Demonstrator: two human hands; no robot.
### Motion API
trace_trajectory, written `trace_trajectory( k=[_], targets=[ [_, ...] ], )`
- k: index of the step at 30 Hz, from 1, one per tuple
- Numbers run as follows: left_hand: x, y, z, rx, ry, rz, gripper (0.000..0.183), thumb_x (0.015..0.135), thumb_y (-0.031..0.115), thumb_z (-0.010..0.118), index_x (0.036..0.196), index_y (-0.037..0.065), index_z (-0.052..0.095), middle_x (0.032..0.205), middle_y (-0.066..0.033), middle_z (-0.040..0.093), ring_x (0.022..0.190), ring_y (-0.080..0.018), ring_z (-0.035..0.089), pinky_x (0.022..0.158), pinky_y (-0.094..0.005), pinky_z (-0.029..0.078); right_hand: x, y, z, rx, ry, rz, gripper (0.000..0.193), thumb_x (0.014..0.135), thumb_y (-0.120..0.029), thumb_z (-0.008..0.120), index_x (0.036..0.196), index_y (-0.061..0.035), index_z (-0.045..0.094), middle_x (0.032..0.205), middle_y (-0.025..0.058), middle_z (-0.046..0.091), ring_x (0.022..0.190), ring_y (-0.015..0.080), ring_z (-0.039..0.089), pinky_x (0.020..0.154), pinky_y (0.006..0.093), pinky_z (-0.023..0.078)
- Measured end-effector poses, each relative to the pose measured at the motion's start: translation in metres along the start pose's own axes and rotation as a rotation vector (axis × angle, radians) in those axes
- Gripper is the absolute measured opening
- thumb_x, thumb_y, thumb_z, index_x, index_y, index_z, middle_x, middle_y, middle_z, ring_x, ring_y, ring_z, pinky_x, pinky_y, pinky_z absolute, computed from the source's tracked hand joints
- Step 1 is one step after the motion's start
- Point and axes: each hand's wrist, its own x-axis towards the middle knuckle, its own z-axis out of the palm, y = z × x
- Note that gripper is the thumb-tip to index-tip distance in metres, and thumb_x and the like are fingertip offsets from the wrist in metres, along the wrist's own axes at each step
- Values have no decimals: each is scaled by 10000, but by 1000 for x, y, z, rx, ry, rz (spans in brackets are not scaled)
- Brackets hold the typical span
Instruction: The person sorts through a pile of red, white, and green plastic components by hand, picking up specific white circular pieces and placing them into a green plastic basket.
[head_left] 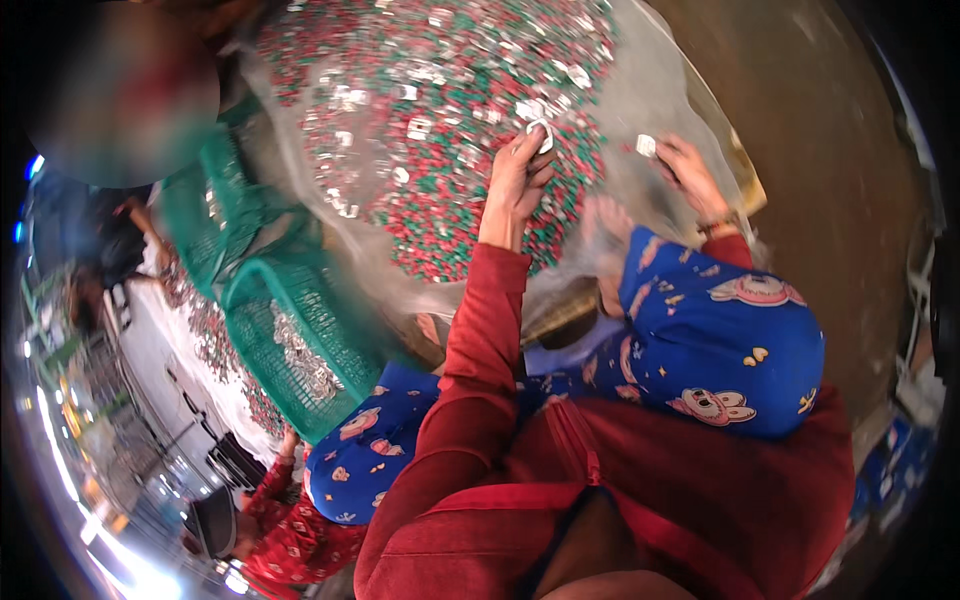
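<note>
In front of me spreads a heap of small red and green pieces (440, 235), with shiny white-silver pieces strewn through it, on a pale plastic sheet (655, 60). My left hand (512, 188) is over the heap's near right part, its fingers pinching a white ring-shaped piece (545, 137). To the right, just off the heap, my right hand (692, 178) has a small flat white piece (646, 146) at its fingertips. Motion blurs the pieces, so their exact kind does not show.
A green plastic basket (255, 345) holding silvery pieces stands at my left, beside more green netting or baskets (205, 225). A person in a red patterned top and cap (300, 535) is at lower left, near another heap (215, 345). Brown floor (830, 150) lies right of the sheet.
</note>
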Motion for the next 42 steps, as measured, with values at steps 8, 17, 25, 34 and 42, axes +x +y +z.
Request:
trace_trajectory(
  k=[8,17,25,34,42],
  targets=[
    [35,-113,19,204,17,-357,212,891,285,530,900,75,505,796,-71,604,535,-98,487,345,-168,276,4,75,-7,149,118,268,103,875,-151,510,931,-65,500,688,28,547,453,47,377,358,205,235],
    [70,-157,0,1664,116,54,254,844,203,525,878,-46,557,737,-222,622,630,-379,611,537,-455,479,34,123,1,-113,233,23,122,834,-115,522,915,-28,493,729,64,583,641,137,533,594,277,412],
    [79,-164,-4,1805,119,109,248,864,191,478,854,-54,515,703,-302,577,697,-447,586,622,-504,468,31,101,3,127,206,261,91,817,-84,520,893,-53,481,671,29,538,540,94,484,451,240,361],
    [86,-171,11,1898,74,100,233,861,174,455,904,-52,496,697,-288,588,686,-436,596,620,-499,477,36,130,0,-136,344,41,145,799,-103,543,908,-27,486,761,117,601,681,216,584,622,331,450],
    [91,-171,17,2064,170,35,264,822,177,489,960,-46,516,716,-230,616,697,-351,637,623,-426,514,49,138,12,-284,362,-101,142,787,-83,551,900,-24,490,812,151,602,777,254,596,676,335,457]
  ],
)
